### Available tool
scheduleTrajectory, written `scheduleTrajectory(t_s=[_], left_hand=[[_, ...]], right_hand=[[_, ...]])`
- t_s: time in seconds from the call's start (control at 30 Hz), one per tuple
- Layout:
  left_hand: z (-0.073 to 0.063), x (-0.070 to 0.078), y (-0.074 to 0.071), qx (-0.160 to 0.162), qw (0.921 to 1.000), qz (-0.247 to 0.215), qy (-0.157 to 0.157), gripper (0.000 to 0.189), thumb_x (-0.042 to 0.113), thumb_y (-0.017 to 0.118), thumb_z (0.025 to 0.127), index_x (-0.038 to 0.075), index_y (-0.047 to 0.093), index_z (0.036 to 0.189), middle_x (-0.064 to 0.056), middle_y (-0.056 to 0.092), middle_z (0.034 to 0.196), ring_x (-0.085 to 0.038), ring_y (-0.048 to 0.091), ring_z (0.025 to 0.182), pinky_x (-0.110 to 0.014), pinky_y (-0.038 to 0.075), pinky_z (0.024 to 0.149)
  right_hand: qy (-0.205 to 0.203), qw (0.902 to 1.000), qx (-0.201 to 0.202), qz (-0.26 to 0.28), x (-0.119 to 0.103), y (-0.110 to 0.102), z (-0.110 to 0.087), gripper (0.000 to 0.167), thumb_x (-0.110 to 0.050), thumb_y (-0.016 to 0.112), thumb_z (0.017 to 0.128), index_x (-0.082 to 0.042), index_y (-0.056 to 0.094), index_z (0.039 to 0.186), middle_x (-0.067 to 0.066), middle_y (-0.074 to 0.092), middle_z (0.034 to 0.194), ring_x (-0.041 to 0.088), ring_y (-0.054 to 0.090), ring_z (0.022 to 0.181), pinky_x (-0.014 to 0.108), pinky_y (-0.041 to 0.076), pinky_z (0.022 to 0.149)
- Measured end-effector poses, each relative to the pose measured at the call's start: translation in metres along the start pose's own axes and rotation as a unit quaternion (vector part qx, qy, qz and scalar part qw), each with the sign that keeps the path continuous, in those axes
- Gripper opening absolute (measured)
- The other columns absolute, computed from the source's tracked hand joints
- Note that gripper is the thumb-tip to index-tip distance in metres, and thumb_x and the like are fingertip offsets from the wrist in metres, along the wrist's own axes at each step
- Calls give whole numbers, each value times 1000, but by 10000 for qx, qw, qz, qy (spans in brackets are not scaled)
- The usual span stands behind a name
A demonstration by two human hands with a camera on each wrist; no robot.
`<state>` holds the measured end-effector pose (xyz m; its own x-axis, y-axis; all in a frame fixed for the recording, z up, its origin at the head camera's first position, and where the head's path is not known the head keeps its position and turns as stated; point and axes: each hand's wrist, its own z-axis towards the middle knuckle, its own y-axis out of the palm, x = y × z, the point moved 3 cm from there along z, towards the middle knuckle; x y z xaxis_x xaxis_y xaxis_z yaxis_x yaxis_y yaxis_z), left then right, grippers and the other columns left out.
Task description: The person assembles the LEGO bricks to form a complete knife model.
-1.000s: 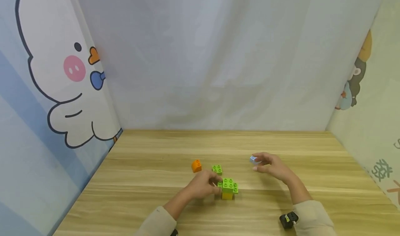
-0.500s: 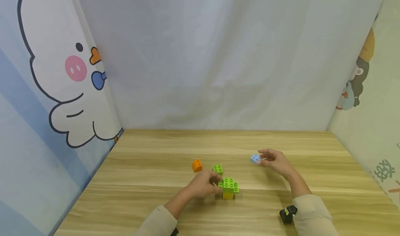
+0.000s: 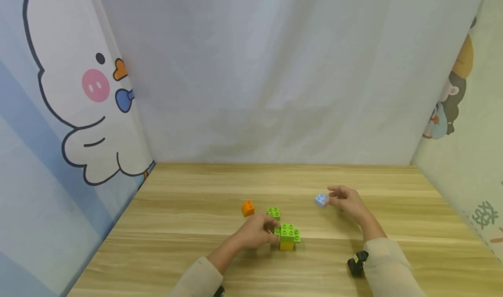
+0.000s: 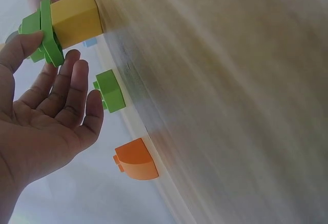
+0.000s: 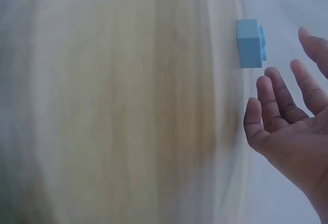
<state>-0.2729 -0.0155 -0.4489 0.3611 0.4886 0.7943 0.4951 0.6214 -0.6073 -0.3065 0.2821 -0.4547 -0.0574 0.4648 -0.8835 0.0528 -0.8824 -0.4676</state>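
In the head view, a stack of toy building bricks (image 3: 287, 233) stands on the table, a green brick and a wider green plate over a yellow brick (image 4: 77, 18). My left hand (image 3: 254, 232) holds the stack by its left side, thumb and fingertips at the green plate (image 4: 50, 34). Farther right lies a light blue brick (image 3: 321, 200), studs up. Beside it is my right hand (image 3: 349, 203), fingers loosely bent and nothing in them. The right wrist view shows the blue brick (image 5: 249, 43) apart from the fingertips.
Behind the left hand, a small green brick (image 3: 273, 212) and an orange curved brick (image 3: 248, 208) lie on the wooden table (image 3: 188, 192). A pale curtain (image 3: 275, 78) hangs at the table's back edge, with printed cloth on both sides.
My right hand has drawn back to the right from the light blue brick, which now shows in full. The left hand stays at the stack.
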Motion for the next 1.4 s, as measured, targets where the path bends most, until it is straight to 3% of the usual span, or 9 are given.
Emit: scheduleTrajectory(t_s=[0.23,0.53,1.07,1.27,1.4], left_hand=[[1,1,0,6,10000,-47,39,26,8,74,76,4,66,101,3,61,86,-11,57,79,-24,47,69],[1,-2,0,-49,10000,-61,2,26,7,74,76,4,66,100,4,61,85,-11,56,79,-24,47,69],[0,-2,-1,-73,9995,-288,-39,28,6,75,74,2,65,101,3,61,85,-13,56,79,-26,47,70],[-2,1,-2,-87,9998,-197,-60,28,7,75,75,3,66,100,3,61,86,-13,56,80,-26,47,70],[0,3,-1,-101,9998,-194,-43,28,8,75,75,3,66,101,3,61,86,-12,56,80,-26,47,70]], right_hand=[[260,9996,47,100,7,0,5,56,-22,63,90,6,42,133,29,47,125,40,46,113,44,43,89],[714,9974,33,125,22,0,9,59,-24,67,87,6,44,131,22,53,117,30,52,103,39,44,85],[343,9983,-143,-445,26,8,22,58,-18,75,78,9,51,123,17,56,99,24,52,86,31,44,69],[460,9976,22,-517,23,11,21,54,-17,79,74,9,56,115,11,53,90,21,47,80,29,42,65],[461,9978,200,-428,20,5,17,44,-14,77,76,10,58,107,11,57,88,20,52,78,28,44,65]])
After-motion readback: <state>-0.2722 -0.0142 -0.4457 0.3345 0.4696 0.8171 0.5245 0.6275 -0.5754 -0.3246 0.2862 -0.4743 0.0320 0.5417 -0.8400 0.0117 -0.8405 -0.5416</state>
